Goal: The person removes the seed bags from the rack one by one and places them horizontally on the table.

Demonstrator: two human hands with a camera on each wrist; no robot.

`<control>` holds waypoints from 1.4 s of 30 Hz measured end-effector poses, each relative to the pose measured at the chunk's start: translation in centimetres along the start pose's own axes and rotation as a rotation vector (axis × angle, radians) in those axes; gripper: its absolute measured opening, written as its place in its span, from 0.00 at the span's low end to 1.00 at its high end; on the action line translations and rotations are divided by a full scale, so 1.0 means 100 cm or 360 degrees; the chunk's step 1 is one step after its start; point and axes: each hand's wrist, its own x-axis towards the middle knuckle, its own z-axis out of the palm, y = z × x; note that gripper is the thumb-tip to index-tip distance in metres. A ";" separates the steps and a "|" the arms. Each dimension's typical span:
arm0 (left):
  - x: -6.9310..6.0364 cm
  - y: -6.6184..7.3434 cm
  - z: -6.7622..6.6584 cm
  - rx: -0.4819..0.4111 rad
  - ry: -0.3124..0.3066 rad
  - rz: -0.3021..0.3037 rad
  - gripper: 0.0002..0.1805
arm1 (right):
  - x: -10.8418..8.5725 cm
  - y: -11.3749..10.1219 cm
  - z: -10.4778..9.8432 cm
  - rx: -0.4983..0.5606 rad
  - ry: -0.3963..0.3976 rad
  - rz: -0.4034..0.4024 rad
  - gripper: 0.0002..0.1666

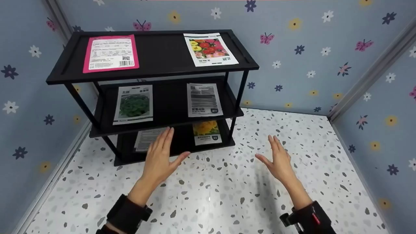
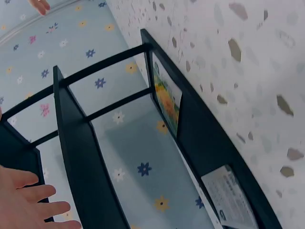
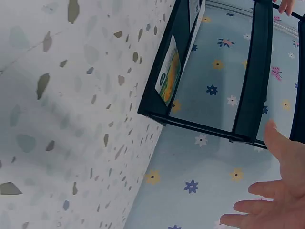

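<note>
My left hand (image 1: 160,160) hovers in front of the black three-tier shelf (image 1: 162,70), fingers straight and thumb spread, holding nothing. To the right of the shelf, over the floor, my right hand (image 1: 279,162) is likewise spread and holds nothing. On the top tier lie a pink-edged packet (image 1: 111,53) and a seed packet with red and yellow flowers (image 1: 210,49). The middle tier bears a green-leaf seed packet (image 1: 134,104) and a grey printed packet (image 1: 204,100). Below are a yellow-flower packet (image 1: 207,131) and a pale printed packet (image 1: 146,139), partly hidden by my left hand.
White speckled floor (image 1: 208,188) spreads in front of the shelf and to its right. Blue flowered wall panels (image 1: 292,65) enclose the back and both sides, with a metal corner strip (image 1: 373,68) at the right. A black band (image 1: 126,213) is on each wrist.
</note>
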 end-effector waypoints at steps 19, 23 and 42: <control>0.027 -0.051 -0.061 -0.0486 0.0864 -0.0157 0.28 | 0.080 -0.039 -0.016 0.0651 0.0266 0.0004 0.29; 0.030 -0.060 -0.077 -0.0473 0.0979 -0.0256 0.25 | 0.097 -0.046 -0.018 0.0730 0.0228 0.0018 0.32; 0.046 -0.101 -0.120 -0.0479 0.1269 -0.0790 0.36 | 0.157 -0.067 -0.011 0.0924 0.0162 0.0050 0.42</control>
